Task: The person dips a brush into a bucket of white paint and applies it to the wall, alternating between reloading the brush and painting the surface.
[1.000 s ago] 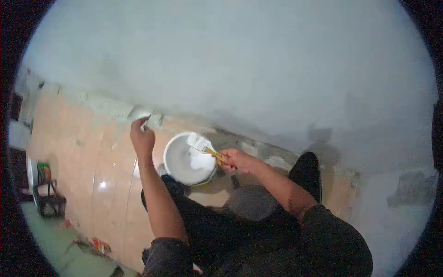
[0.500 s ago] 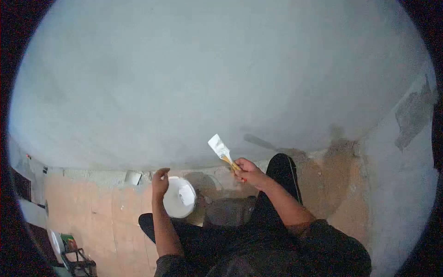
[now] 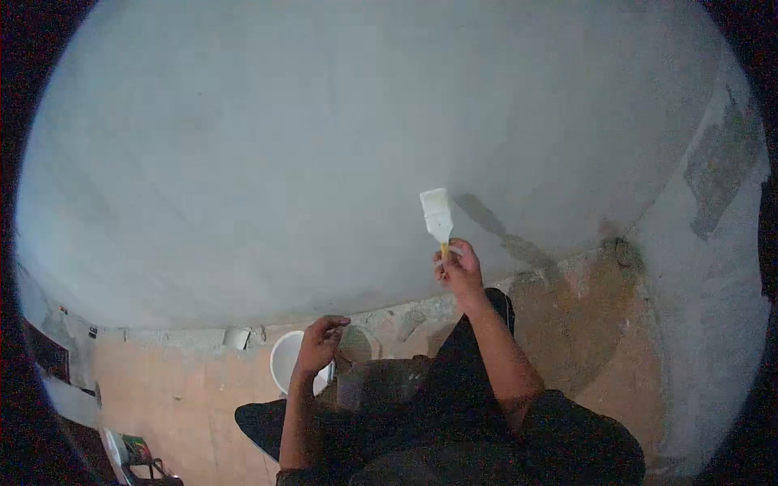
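Observation:
My right hand [image 3: 459, 263] is closed around the yellow handle of a flat paintbrush [image 3: 438, 215]. The brush points upward, its wide head coated in white, close in front of the grey-white wall [image 3: 324, 162]. A shadow of brush and hand falls on the wall to the right. My left hand [image 3: 319, 347] is held above a white bucket [image 3: 283, 362] and overlaps its right side in this view. Its fingers are loosely bent and apart, with nothing visible in them. White paint-like material shows inside the bucket, partly hidden by the hand.
A dark box-like object [image 3: 377, 382] stands between my knees. A small pale piece [image 3: 237, 338] leans at the wall's rough base. At the lower left are a labelled tub [image 3: 134, 447] and a dark frame [image 3: 154, 471]. A side wall [image 3: 709, 324] with a grey patch rises at right.
My right hand has raised the paintbrush up and to the right, turning it more upright. My left hand has shifted right across the bucket. The whole view has tilted slightly.

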